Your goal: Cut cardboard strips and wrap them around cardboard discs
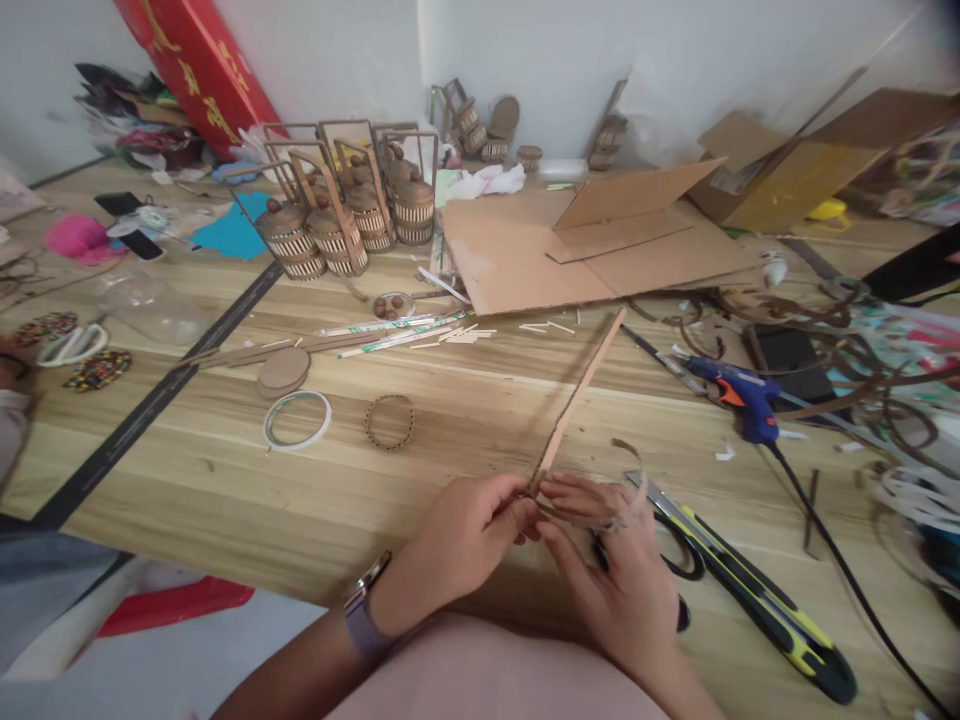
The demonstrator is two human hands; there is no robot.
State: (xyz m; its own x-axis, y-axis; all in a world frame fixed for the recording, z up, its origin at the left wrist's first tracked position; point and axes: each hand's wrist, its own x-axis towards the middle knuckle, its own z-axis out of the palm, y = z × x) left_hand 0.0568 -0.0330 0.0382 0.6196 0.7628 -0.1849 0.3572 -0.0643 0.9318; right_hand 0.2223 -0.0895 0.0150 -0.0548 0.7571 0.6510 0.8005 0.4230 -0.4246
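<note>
My left hand (472,530), with a watch on its wrist, pinches the near end of a long narrow cardboard strip (577,405). The strip points away from me over the table. Close against it, my right hand (619,555) has its fingers closed at the same end, on a thin curling peeled strip of brown paper (641,480) that loops over the fingers. The exact grip of the fingertips is partly hidden. Beside my right hand lies a yellow and black utility knife (757,590), blade out. Black-handled scissors (686,550) lie partly under that hand.
A blue glue gun (739,390) with its cord lies at right among brown scraps. Behind are a large cardboard sheet (517,250) and several small striped baskets with tall handles (341,235). A tape roll (298,420), a beaded ring (389,422) and cardboard discs (283,372) lie left.
</note>
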